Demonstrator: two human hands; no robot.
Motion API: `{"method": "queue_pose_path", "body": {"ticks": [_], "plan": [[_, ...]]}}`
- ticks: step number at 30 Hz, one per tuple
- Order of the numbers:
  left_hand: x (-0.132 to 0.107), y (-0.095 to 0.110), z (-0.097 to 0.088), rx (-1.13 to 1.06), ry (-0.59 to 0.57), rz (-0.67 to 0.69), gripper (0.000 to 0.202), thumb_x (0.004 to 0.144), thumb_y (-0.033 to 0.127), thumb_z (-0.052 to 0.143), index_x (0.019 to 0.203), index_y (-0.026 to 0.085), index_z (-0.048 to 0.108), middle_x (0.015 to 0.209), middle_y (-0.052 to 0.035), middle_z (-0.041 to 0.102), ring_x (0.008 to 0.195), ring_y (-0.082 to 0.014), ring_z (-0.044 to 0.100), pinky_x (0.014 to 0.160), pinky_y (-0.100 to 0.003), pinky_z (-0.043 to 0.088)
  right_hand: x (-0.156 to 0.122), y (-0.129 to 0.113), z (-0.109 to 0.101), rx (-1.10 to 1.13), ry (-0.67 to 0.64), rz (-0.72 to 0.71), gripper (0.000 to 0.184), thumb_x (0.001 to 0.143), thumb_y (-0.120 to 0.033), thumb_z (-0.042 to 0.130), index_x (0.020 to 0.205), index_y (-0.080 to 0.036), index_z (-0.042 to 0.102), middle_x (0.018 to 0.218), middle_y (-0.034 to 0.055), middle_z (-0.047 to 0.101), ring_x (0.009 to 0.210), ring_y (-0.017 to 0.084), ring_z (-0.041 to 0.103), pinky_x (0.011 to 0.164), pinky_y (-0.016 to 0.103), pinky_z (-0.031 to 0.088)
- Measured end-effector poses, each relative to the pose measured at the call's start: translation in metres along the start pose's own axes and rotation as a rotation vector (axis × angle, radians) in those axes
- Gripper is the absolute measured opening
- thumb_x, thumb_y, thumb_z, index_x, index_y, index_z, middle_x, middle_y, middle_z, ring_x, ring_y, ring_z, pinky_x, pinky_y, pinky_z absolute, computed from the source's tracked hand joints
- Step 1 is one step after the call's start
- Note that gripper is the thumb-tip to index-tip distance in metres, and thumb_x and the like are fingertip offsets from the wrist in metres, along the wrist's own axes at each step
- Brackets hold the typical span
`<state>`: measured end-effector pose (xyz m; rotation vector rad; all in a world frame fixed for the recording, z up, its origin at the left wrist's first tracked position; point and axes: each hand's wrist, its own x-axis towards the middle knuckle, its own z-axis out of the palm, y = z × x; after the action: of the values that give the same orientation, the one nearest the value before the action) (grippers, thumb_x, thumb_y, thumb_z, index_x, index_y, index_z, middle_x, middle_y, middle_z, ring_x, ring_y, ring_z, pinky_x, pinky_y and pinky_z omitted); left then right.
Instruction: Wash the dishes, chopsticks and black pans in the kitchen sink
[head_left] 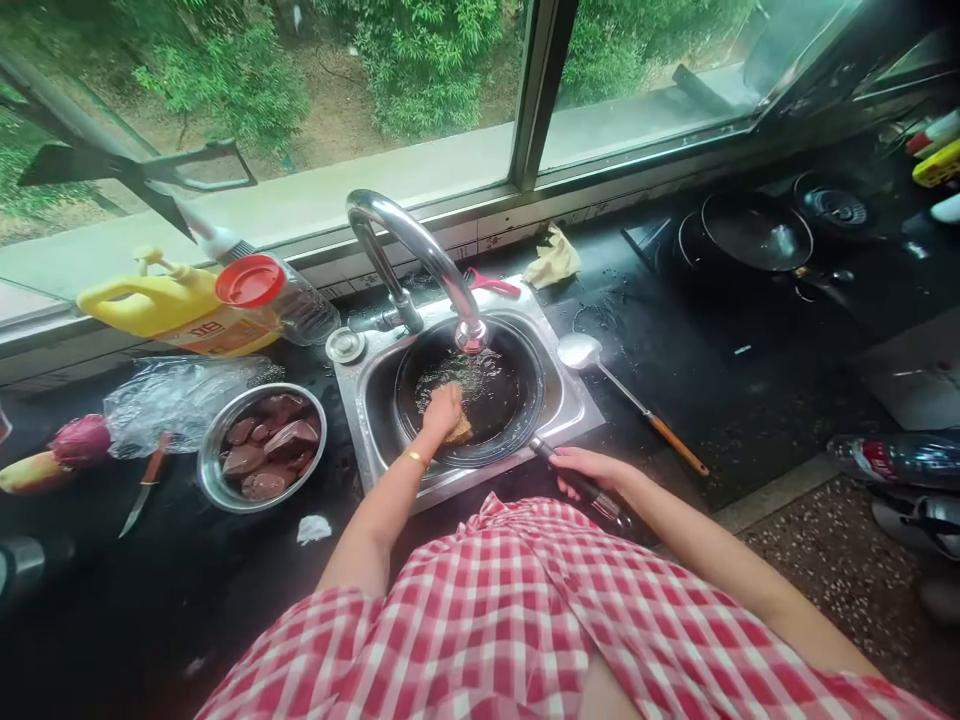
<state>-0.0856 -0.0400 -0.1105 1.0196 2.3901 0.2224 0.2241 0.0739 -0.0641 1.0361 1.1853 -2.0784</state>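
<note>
Holding a tan, rough-textured sponge in the bent fingers of the left hand, down in the water of a round black pan. Gripping the pan's long black handle in the right hand, with fingers curled around it. Working with the pan set inside a rectangular stainless-steel sink, beneath a curved chrome faucet. Flanked on the black counter at right by a steel ladle with a wooden handle, and at left by a round steel bowl of glossy, dark red meat pieces, near a brown-handled knife. Dressed in a red-and-white checked garment.
</note>
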Motion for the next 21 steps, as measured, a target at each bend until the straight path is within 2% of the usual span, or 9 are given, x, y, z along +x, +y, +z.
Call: {"method": "queue_pose_path", "body": {"ticks": [1,3,5,7,11,14,18,21], "plan": [[0.004,0.003,0.002,-0.061,0.030,0.020,0.054,0.087,0.024,0.044,0.140,0.017,0.042,0.122,-0.0179,0.054,0.111,-0.0282,0.057,0.096,-0.040,0.044,0.003,0.000,0.000,0.031,-0.033,0.019,0.035,0.081,-0.050,0.060,0.089,-0.020,0.043,0.057,-0.0011,0.060,0.042,0.011,0.055,0.042,0.021,0.045],[0.021,0.018,-0.002,-0.185,0.166,0.041,0.054,0.086,0.021,0.041,0.140,0.018,0.042,0.124,-0.0156,0.054,0.115,-0.0262,0.055,0.100,-0.038,0.042,0.006,0.000,-0.001,0.074,-0.080,0.042,0.031,0.080,-0.044,0.060,0.086,-0.020,0.043,0.054,-0.0005,0.060,0.040,0.011,0.054,0.040,0.020,0.046],[0.041,0.042,-0.008,-0.295,0.291,0.026,0.055,0.087,0.023,0.040,0.141,0.017,0.040,0.127,-0.0158,0.052,0.116,-0.0274,0.053,0.100,-0.040,0.042,0.007,0.001,-0.001,0.116,-0.118,0.019,0.027,0.077,-0.037,0.062,0.088,-0.018,0.044,0.060,0.0021,0.064,0.042,0.010,0.055,0.041,0.019,0.046],[0.054,0.072,-0.009,-0.387,0.314,0.075,0.058,0.086,0.022,0.041,0.143,0.016,0.037,0.127,-0.0160,0.052,0.118,-0.0278,0.052,0.101,-0.041,0.041,0.005,0.001,0.000,0.153,-0.155,-0.026,0.030,0.073,-0.032,0.064,0.093,-0.017,0.047,0.066,0.0028,0.066,0.044,0.009,0.055,0.042,0.017,0.046],[0.055,0.131,0.000,-0.462,0.236,0.306,0.067,0.084,0.018,0.044,0.149,0.016,0.027,0.130,-0.0151,0.050,0.121,-0.0266,0.048,0.104,-0.038,0.038,0.004,0.000,0.003,0.192,-0.194,-0.024,0.036,0.069,-0.030,0.067,0.097,-0.019,0.047,0.058,-0.0055,0.057,0.040,0.006,0.049,0.038,0.015,0.042],[0.041,0.154,0.004,-0.334,0.105,0.473,0.058,0.084,0.016,0.042,0.143,0.021,0.041,0.125,-0.0125,0.052,0.116,-0.0265,0.049,0.100,-0.037,0.040,0.007,-0.001,0.004,0.153,-0.176,0.019,0.034,0.067,-0.030,0.069,0.087,-0.020,0.044,0.055,-0.0080,0.052,0.037,0.005,0.046,0.037,0.015,0.040],[0.020,0.156,0.004,-0.129,-0.068,0.679,0.042,0.084,0.016,0.043,0.117,0.028,0.066,0.115,-0.0082,0.054,0.106,-0.0244,0.053,0.091,-0.034,0.042,0.011,-0.002,0.004,0.106,-0.141,0.044,0.032,0.067,-0.027,0.068,0.080,-0.020,0.040,0.052,-0.0083,0.050,0.036,0.004,0.044,0.038,0.014,0.039],[0.007,0.143,0.012,-0.121,-0.156,0.783,0.039,0.083,0.014,0.042,0.106,0.026,0.072,0.109,-0.0073,0.055,0.099,-0.0209,0.054,0.087,-0.031,0.043,0.011,-0.003,0.004,0.083,-0.097,0.032,0.028,0.069,-0.025,0.065,0.081,-0.020,0.040,0.052,-0.0083,0.050,0.037,0.005,0.044,0.038,0.015,0.040]]}}
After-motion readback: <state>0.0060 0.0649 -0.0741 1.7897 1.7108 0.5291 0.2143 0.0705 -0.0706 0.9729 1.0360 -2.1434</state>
